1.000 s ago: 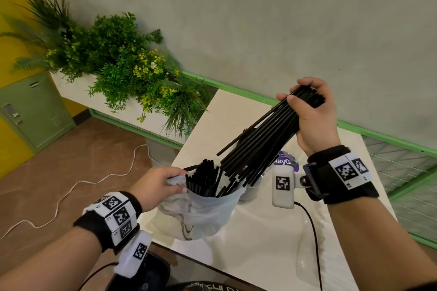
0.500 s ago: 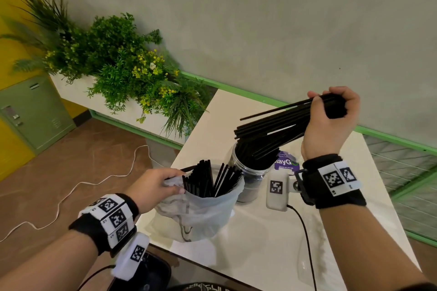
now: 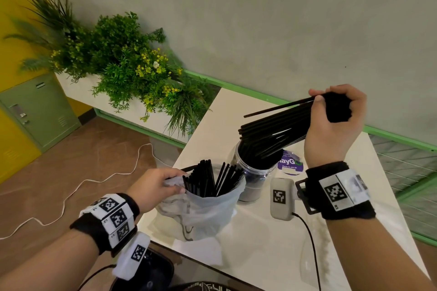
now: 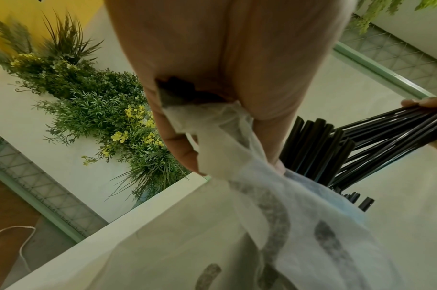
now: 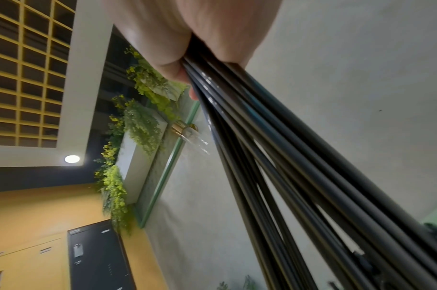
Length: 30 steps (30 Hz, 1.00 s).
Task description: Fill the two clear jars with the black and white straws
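Straws [image 3: 279,130] in right grip [image 3: 333,120], above jar [image 3: 250,172]

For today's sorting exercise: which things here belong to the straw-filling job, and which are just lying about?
Belonging to the job:
bundle of black plastic straws gripped by the right hand
clear plastic jar
translucent white plastic bag of black straws held by the left hand

Lying about:
purple round sticker
green artificial plants
white floor cable

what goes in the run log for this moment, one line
right hand grips black straw bundle, lower ends in clear jar | left hand holds plastic bag of remaining straws | phase: loading jar
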### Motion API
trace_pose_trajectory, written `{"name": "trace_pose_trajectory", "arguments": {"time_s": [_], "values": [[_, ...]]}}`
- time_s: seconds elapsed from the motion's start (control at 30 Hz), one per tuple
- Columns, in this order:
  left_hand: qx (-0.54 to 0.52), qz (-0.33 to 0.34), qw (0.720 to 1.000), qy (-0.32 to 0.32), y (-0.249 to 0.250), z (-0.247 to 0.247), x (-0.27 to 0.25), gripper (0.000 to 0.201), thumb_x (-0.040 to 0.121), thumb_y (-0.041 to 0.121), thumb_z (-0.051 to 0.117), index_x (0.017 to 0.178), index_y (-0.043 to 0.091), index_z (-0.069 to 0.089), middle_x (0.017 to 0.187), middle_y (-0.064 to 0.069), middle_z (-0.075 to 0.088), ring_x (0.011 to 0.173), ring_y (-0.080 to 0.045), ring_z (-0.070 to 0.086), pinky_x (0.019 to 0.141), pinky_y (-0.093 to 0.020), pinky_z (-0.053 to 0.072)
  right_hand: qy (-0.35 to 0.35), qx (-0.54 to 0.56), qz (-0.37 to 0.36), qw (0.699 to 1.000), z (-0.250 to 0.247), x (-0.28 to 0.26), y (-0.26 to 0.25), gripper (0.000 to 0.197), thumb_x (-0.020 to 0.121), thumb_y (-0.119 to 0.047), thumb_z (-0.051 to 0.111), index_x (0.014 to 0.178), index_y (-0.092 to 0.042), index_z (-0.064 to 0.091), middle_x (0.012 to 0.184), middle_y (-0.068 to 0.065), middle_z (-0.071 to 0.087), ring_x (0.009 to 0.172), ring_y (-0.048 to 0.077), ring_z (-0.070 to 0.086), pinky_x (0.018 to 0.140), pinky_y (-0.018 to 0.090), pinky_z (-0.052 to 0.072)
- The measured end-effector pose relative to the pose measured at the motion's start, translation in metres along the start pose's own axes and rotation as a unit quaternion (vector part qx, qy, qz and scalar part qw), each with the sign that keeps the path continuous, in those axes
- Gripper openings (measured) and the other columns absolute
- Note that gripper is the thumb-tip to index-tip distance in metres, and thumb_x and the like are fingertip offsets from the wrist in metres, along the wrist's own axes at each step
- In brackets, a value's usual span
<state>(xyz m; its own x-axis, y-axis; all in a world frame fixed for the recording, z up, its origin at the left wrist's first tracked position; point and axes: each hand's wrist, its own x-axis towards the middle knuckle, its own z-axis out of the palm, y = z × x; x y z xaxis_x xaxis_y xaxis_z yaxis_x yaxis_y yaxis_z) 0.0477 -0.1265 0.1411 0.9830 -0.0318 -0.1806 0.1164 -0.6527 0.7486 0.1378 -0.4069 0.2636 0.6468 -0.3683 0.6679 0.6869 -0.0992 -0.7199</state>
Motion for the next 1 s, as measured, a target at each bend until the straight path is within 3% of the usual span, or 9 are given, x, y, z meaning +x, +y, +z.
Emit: {"name": "trace_pose_trajectory", "arguments": {"time_s": [0.07, 0.13, 0.2, 0.27, 0.37, 0.53, 0.8, 0.9, 1.0], "values": [[-0.003, 0.001, 1.000, -0.004, 0.001, 0.001, -0.001, 0.036, 0.083, 0.023, 0.071, 0.087, 0.054, 0.054, 0.096, 0.021, 0.061, 0.087, 0.011, 0.054, 0.067, 0.001, 0.040, -0.015, -0.003, -0.016, 1.000, 0.002, -0.007, -0.002, 0.028, 0.088, 0.007, 0.052, 0.100, -0.018, 0.049, 0.097, 0.004, 0.058, 0.097, 0.031, 0.066, 0.089, 0.036, 0.051], [-0.006, 0.003, 1.000, -0.004, 0.001, 0.001, 0.000, 0.036, 0.083, 0.024, 0.072, 0.088, 0.054, 0.054, 0.099, 0.019, 0.062, 0.089, 0.008, 0.056, 0.069, -0.003, 0.042, -0.036, -0.032, -0.039, 0.998, 0.007, -0.017, 0.001, 0.039, 0.086, 0.005, 0.054, 0.100, -0.032, 0.052, 0.098, 0.017, 0.059, 0.096, 0.036, 0.063, 0.087, 0.045, 0.050], [-0.007, 0.004, 1.000, -0.005, 0.002, 0.001, 0.000, 0.034, 0.082, 0.024, 0.072, 0.089, 0.053, 0.055, 0.103, 0.017, 0.063, 0.092, 0.005, 0.056, 0.071, -0.005, 0.041, -0.046, -0.058, -0.050, 0.996, 0.012, -0.023, 0.005, 0.052, 0.085, 0.004, 0.054, 0.096, -0.047, 0.054, 0.096, 0.019, 0.059, 0.094, 0.038, 0.060, 0.085, 0.048, 0.048], [-0.007, 0.004, 1.000, -0.007, 0.002, 0.002, 0.000, 0.033, 0.082, 0.025, 0.072, 0.090, 0.052, 0.056, 0.104, 0.016, 0.063, 0.094, 0.003, 0.057, 0.072, -0.006, 0.039, -0.039, -0.065, -0.044, 0.996, 0.012, -0.026, 0.009, 0.056, 0.084, 0.004, 0.054, 0.094, -0.051, 0.055, 0.095, 0.019, 0.060, 0.094, 0.038, 0.059, 0.085, 0.051, 0.047], [-0.008, 0.005, 1.000, -0.006, 0.002, 0.001, -0.001, 0.031, 0.082, 0.026, 0.072, 0.093, 0.050, 0.057, 0.106, 0.015, 0.064, 0.097, 0.000, 0.058, 0.074, -0.009, 0.041, -0.026, -0.058, -0.051, 0.997, 0.007, -0.023, 0.005, 0.052, 0.085, 0.004, 0.055, 0.095, -0.048, 0.055, 0.096, 0.021, 0.060, 0.095, 0.041, 0.059, 0.086, 0.049, 0.048], [0.005, 0.001, 1.000, 0.000, 0.000, 0.001, -0.002, 0.028, 0.083, 0.027, 0.071, 0.098, 0.046, 0.057, 0.110, 0.012, 0.063, 0.101, -0.006, 0.057, 0.079, -0.018, 0.042, -0.023, -0.026, -0.065, 0.997, -0.002, -0.020, -0.008, 0.038, 0.086, 0.008, 0.053, 0.097, -0.027, 0.050, 0.097, 0.025, 0.058, 0.094, 0.043, 0.060, 0.086, 0.041, 0.049], [0.008, 0.000, 1.000, 0.000, -0.001, 0.003, 0.001, 0.031, 0.081, 0.027, 0.073, 0.111, 0.033, 0.065, 0.115, 0.010, 0.063, 0.103, -0.005, 0.056, 0.083, -0.018, 0.038, -0.040, -0.087, -0.042, 0.995, -0.004, -0.015, 0.020, 0.053, 0.085, 0.001, 0.054, 0.093, -0.051, 0.053, 0.096, 0.016, 0.057, 0.095, 0.040, 0.059, 0.084, 0.053, 0.047], [0.002, 0.001, 1.000, 0.001, -0.001, 0.002, -0.001, 0.028, 0.081, 0.026, 0.073, 0.101, 0.042, 0.061, 0.112, 0.012, 0.062, 0.103, -0.005, 0.056, 0.083, -0.017, 0.039, -0.064, -0.088, -0.050, 0.993, -0.009, -0.016, 0.020, 0.055, 0.085, 0.003, 0.054, 0.093, -0.051, 0.054, 0.095, 0.016, 0.057, 0.093, 0.042, 0.059, 0.083, 0.054, 0.047], [0.003, 0.009, 1.000, 0.003, -0.002, 0.000, -0.003, 0.033, 0.081, 0.025, 0.073, 0.089, 0.052, 0.055, 0.106, 0.016, 0.062, 0.100, -0.002, 0.056, 0.079, -0.010, 0.040, -0.107, -0.078, -0.101, 0.986, -0.013, -0.029, 0.017, 0.051, 0.085, 0.008, 0.054, 0.093, -0.043, 0.054, 0.096, 0.003, 0.055, 0.090, 0.044, 0.060, 0.084, 0.052, 0.048]]}}
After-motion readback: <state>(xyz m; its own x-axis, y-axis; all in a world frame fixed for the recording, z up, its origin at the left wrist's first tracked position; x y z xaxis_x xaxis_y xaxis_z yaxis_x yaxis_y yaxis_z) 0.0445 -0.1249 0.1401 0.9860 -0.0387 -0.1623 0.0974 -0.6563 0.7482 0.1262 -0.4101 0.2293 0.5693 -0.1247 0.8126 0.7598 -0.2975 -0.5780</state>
